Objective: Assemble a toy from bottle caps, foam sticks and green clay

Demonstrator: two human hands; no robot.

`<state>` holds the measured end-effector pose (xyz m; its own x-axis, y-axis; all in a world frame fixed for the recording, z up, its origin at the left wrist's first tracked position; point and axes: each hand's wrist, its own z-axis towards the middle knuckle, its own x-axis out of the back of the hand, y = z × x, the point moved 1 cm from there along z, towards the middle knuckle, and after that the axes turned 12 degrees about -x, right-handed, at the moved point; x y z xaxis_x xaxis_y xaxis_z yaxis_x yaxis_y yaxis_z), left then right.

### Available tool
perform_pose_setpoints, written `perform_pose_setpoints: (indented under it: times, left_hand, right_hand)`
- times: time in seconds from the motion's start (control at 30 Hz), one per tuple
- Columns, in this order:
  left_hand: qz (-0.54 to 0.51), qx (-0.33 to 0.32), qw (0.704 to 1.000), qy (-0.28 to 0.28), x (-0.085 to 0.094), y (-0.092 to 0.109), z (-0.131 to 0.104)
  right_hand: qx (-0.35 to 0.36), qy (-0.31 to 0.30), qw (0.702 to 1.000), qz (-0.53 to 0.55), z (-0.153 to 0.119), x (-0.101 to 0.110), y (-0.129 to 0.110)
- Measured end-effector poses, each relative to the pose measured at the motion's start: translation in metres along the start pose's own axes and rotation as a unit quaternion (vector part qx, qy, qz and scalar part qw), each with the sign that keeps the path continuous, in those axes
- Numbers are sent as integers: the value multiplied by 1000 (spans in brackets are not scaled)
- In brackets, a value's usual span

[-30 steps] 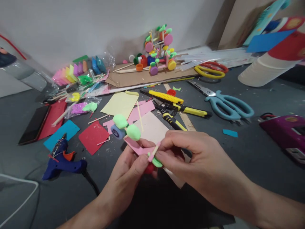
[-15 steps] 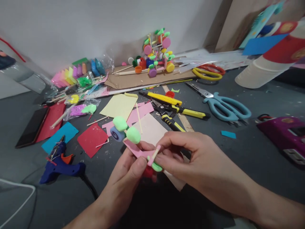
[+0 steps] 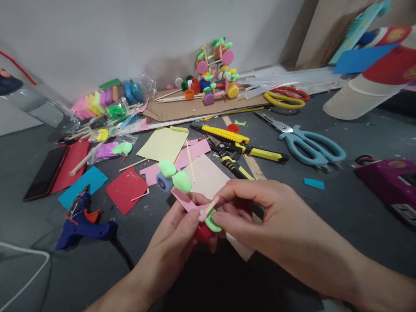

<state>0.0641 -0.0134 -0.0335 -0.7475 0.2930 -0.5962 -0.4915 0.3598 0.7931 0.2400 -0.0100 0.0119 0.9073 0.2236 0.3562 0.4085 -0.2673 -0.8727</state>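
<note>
My left hand point(image 3: 173, 242) is closed around a small handmade toy vehicle, gripping its pink strip body point(image 3: 184, 200) with the thumb on top. At the toy's far end are two light green clay pads point(image 3: 182, 181) and a blue round cap wheel point(image 3: 163, 182). My right hand point(image 3: 269, 221) pinches at the near end, where a bright green clay piece point(image 3: 212, 222) sits beside a short pink-and-cream stick point(image 3: 209, 209). A red round part point(image 3: 203, 233) shows beneath. Fingers hide some of the joint there.
A blue glue gun point(image 3: 84, 223) lies at left near red paper point(image 3: 126, 190). Beyond my hands are a yellow cutter point(image 3: 224, 133), yellow-black pliers point(image 3: 263, 152) and blue-handled scissors point(image 3: 312, 145). Similar toys point(image 3: 217, 78) stand on cardboard point(image 3: 182, 110) at the back.
The toy has turned slightly in my hands, so more of the red part shows. Its far end sits a little further right. Both hands keep their hold.
</note>
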Motion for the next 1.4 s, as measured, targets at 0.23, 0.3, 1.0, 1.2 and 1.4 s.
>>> perform_pose_setpoints:
  times: [0.23, 0.3, 1.0, 1.2, 1.4]
  left_hand:
    - [-142, 34, 989, -12, 1, 5, 2]
    - [-163, 56, 985, -23, 2, 5, 0]
    - [-207, 85, 974, -44, -1, -3, -1]
    - [-219, 91, 971, -41, -1, 0, -2]
    - [-203, 67, 976, -40, -3, -1, 0]
  right_hand:
    - [193, 99, 974, -57, 1, 8, 3]
    - [306, 102, 942, -91, 1, 6, 7]
    - [407, 153, 872, -225, 1, 1, 7]
    - [418, 153, 867, -223, -3, 3, 5]
    - [421, 171, 864, -218, -4, 1, 0]
